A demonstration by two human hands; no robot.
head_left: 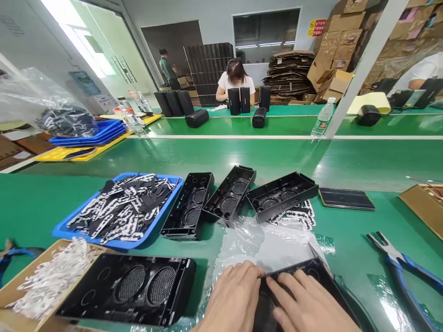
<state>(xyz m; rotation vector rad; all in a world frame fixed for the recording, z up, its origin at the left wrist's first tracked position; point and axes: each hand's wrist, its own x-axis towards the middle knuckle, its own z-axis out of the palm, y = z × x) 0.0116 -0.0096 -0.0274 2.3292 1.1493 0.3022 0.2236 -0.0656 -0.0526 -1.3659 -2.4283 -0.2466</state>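
Note:
In front of me a black plastic speaker housing (334, 293) lies on a bubble-wrap sheet (277, 244), partly covered by both hands. My left hand (233, 295) is closed at its left edge, fingertips bent over the rim. My right hand (308, 302) reaches into the housing with bent fingers pressing down and the thumb tucked in. What lies under the fingertips is hidden. The pointed metal tip of a tool (318, 258) shows along the housing's right side. Another open housing (138, 286) with two round mesh grilles lies to the left.
Several open housings (188, 207) lie beyond the hands. A blue tray (64, 230) holds black-and-white strips; a cardboard box (10, 281) holds small white parts. Pliers (398, 258) lie at right, near a flat black panel (346, 198). Across the bench sits a person (235, 83); a water bottle (321, 120) stands by a post.

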